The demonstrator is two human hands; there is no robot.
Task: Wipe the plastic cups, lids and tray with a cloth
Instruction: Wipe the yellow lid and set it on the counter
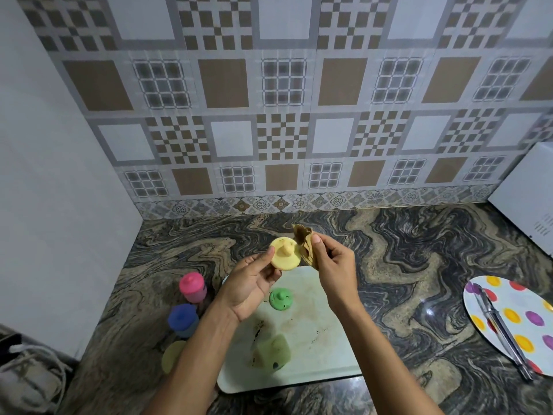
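My left hand (254, 280) holds a yellow lid (284, 256) with a spout by its edge, above the far end of the white tray (323, 348). My right hand (332, 265) pinches a brown cloth (303, 245) against the lid's right side. On the tray lie a green lid (280, 298) with dark specks and a pale green cup (270, 351) on its side. Left of the tray stand a pink cup (193, 286) and a blue cup (183, 320), both with lids on, and a yellow cup (172, 354) partly hidden by my left forearm.
The tray sits on a marbled countertop (404, 265) with a tiled wall behind. A spotted plate (514, 322) with metal tongs (502, 327) lies at the right. A white appliance (529, 193) stands at the far right, a grey bag (27, 381) at the lower left.
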